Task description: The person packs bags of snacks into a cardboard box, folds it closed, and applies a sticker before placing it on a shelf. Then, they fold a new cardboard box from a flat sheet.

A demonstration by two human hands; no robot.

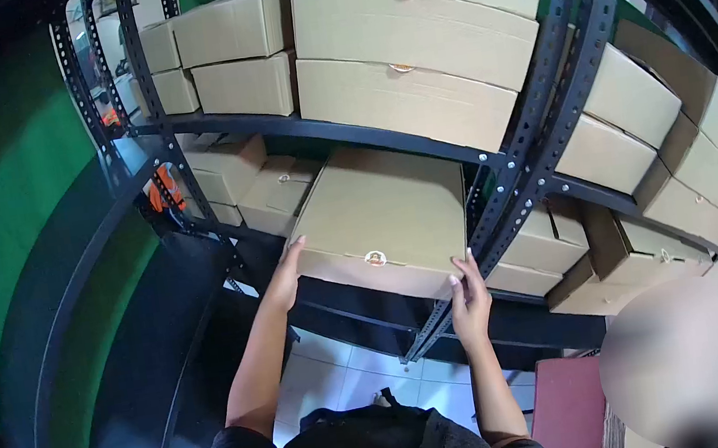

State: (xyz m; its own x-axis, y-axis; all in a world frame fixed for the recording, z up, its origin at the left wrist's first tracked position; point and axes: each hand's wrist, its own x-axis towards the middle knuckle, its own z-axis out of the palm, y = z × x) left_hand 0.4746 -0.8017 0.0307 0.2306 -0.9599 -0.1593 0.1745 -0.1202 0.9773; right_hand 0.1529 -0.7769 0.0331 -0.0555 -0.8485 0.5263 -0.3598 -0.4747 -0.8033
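Observation:
A wide, flat cardboard box (388, 202) with a round sticker on its front edge lies on the middle shelf and sticks out past the shelf's front. My left hand (287, 274) rests against its left front corner, fingers pointing up along the side. At the right front corner, my right hand (470, 295) touches the box with its fingertips, thumb and fingers apart. Both hands hold the box between them. Smaller cardboard boxes (278, 194) stand to its left on the same shelf.
Large stacked boxes (417, 44) fill the shelf above. Dark perforated metal posts (537, 128) rise close to my right hand. More boxes (628, 134) sit on the right rack. Dark shelves (139, 343) are at the left. A reddish panel (568, 409) and a blurred round area are lower right.

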